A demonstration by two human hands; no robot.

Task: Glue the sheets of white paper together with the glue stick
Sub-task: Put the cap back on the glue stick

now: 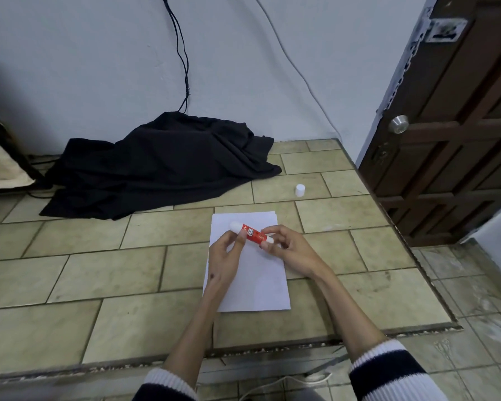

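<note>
A stack of white paper sheets (255,282) lies on the tiled surface in front of me. Above its upper half I hold a red glue stick (252,234) roughly level, with its white glue end pointing up and left. My left hand (224,254) pinches the red barrel. My right hand (284,247) grips the white base end with thumb and fingers. The stick's white cap (300,190) stands alone on the tiles, beyond the paper to the right.
A crumpled black cloth (159,166) lies at the back left against the wall, with cables running down into it. A brown door (451,134) stands at the right. The raised tiled surface (99,270) ends at a rough edge in front and to the right.
</note>
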